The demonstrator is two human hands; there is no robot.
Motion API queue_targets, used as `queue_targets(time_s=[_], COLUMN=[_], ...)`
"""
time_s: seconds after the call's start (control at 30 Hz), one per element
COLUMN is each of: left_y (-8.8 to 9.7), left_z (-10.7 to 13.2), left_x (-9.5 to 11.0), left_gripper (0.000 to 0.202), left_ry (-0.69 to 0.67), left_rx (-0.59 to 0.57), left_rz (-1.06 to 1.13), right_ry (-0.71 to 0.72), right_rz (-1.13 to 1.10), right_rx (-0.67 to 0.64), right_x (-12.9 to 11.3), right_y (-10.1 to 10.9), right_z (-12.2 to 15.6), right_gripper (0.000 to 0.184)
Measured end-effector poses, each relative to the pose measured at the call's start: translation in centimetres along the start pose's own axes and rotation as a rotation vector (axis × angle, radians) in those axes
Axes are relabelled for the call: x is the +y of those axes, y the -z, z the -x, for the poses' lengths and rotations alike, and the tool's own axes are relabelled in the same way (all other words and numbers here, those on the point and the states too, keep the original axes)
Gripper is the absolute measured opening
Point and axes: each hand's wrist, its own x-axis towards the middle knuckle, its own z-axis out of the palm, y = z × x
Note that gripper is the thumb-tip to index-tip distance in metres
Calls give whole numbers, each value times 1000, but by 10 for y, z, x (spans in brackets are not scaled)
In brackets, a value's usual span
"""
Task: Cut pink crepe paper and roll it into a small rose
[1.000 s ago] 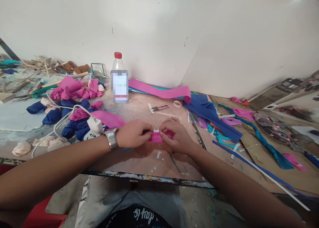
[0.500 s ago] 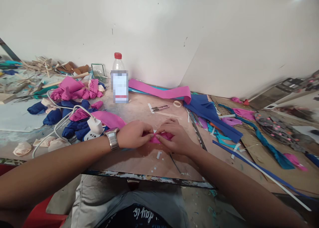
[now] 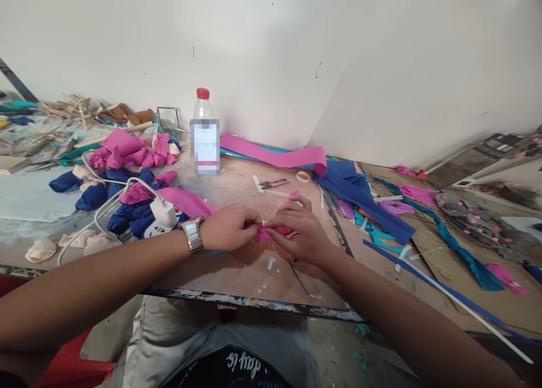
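Observation:
Between my two hands, low over the table, is a small piece of bright pink fabric (image 3: 266,234), bunched and partly hidden by my fingers. My left hand (image 3: 231,228), with a metal watch on its wrist, pinches its left end between thumb and forefinger. From the other side my right hand (image 3: 302,230) grips it with thumb and fingers. A bit of pink shows above the right fingertips too. A longer pink strip (image 3: 186,200) lies just behind my left hand. Thread snips (image 3: 274,183) lie on the table beyond my hands.
A red-capped bottle (image 3: 204,145) stands by the wall, beside a long pink strip (image 3: 275,155). Rolled pink and blue fabric pieces (image 3: 131,193) and a white charger cable (image 3: 95,210) crowd the left. Blue fabric (image 3: 366,199), a tape ring (image 3: 302,177) and a white stick (image 3: 474,314) are rightward.
My right fingers have shifted and spread a little on the pink fabric, and a bit of pink now shows above them. My left hand keeps its pinch. The view has moved slightly.

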Motion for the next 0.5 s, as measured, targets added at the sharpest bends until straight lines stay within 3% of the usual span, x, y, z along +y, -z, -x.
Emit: queue_targets(time_s=[0.3, 0.5], left_y=[0, 0], left_z=[2, 0], left_x=[0, -7], left_gripper=[20, 18], left_ry=[8, 36], left_rx=[106, 166], left_rz=[-451, -604], right_ry=[-152, -246], right_rz=[-43, -52], right_rx=[-7, 52], right_x=[8, 13], right_y=[-2, -2], right_z=[2, 2], right_gripper=[5, 5])
